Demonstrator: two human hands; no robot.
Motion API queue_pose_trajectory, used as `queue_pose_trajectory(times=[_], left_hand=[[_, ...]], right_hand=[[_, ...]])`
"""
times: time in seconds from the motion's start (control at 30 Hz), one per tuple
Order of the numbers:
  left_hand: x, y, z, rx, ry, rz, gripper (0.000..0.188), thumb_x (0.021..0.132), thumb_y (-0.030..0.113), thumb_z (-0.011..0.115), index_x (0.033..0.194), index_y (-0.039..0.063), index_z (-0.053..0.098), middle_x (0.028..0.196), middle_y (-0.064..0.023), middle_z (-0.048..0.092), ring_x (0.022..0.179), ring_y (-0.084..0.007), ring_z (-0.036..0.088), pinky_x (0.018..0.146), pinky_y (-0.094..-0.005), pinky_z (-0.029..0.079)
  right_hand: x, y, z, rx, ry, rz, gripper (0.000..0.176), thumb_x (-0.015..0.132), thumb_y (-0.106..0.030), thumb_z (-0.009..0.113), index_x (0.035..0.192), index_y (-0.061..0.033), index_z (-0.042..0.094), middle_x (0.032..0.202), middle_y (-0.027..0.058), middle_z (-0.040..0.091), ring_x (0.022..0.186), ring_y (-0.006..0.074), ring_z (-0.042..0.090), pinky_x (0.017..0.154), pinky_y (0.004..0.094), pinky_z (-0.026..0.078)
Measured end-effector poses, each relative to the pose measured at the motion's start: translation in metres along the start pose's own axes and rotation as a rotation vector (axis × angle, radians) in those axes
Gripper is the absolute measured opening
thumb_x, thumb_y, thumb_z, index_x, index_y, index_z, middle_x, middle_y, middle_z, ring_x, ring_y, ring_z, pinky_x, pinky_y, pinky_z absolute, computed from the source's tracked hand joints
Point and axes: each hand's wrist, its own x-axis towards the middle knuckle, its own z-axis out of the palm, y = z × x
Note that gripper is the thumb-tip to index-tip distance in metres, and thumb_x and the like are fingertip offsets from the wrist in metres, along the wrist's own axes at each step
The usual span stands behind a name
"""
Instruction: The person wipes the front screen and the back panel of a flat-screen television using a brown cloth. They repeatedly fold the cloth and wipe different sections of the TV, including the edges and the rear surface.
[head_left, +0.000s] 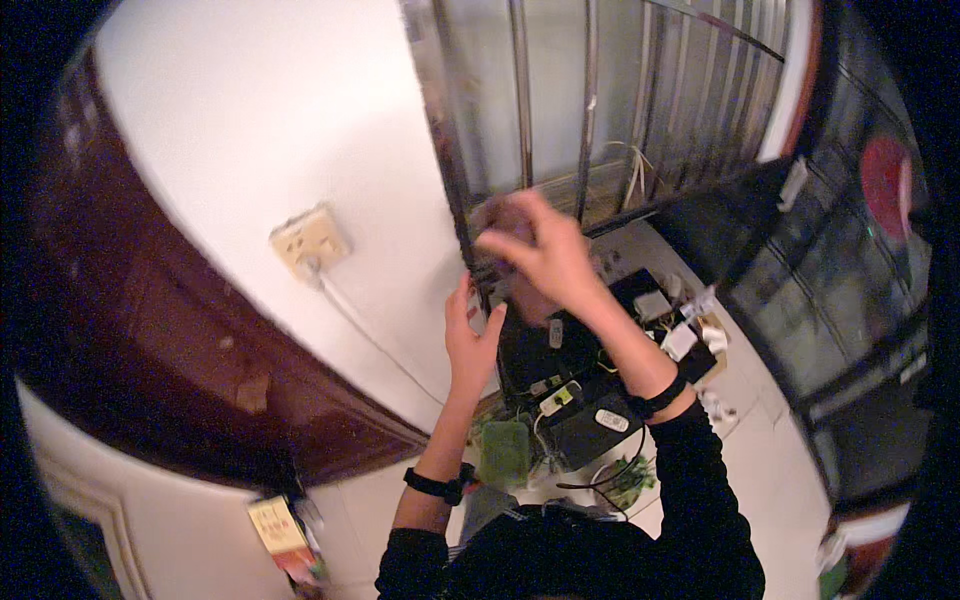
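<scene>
My right hand (551, 251) is raised in front of the barred window (555, 97). It grips a dark brownish cloth (534, 300), blurred, with part bunched at the fingers and part hanging below. Lower and to the left, my left hand (472, 341) has its fingers apart and holds nothing. Its fingertips are close to the corner where the white wall (300, 112) meets the window frame; whether they touch it I cannot tell. Below the hands lies a black surface with a remote control (555, 334), a white remote control (613, 420) and a power strip (561, 399).
White adapters (680, 341) and cables lie at the right. A green container (504, 454) and a leafy plant (634, 476) are close to my body. A wall socket (310, 244) holds a plug with a white cord (367, 337). A yellow-and-red box (281, 529) stands lower left.
</scene>
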Motion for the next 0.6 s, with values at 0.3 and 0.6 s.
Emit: queue_pose_trajectory(times=[0.3, 0.6], left_hand=[[0.029, -0.017, -0.016, -0.104, -0.267, 0.073, 0.036, 0.088, 0.010, 0.075, 0.118, -0.005, 0.063, 0.101, -0.0141, 0.074, 0.087, -0.0270, 0.072, 0.078, -0.0386, 0.054], [0.046, 0.006, -0.016, -0.112, -0.259, 0.246, 0.054, 0.087, 0.006, 0.075, 0.137, -0.002, 0.057, 0.142, -0.0200, 0.058, 0.134, -0.0376, 0.053, 0.114, -0.0458, 0.039]], right_hand=[[-0.016, 0.003, 0.054, -0.560, 0.108, -0.260, 0.038, 0.088, -0.047, 0.072, 0.083, -0.0107, 0.063, 0.078, 0.0080, 0.059, 0.083, 0.0293, 0.058, 0.076, 0.0418, 0.042], [-0.013, 0.037, 0.013, -0.698, 0.085, -0.153, 0.038, 0.089, -0.047, 0.071, 0.093, -0.0094, 0.068, 0.092, 0.0102, 0.066, 0.095, 0.0314, 0.061, 0.089, 0.0454, 0.042]])
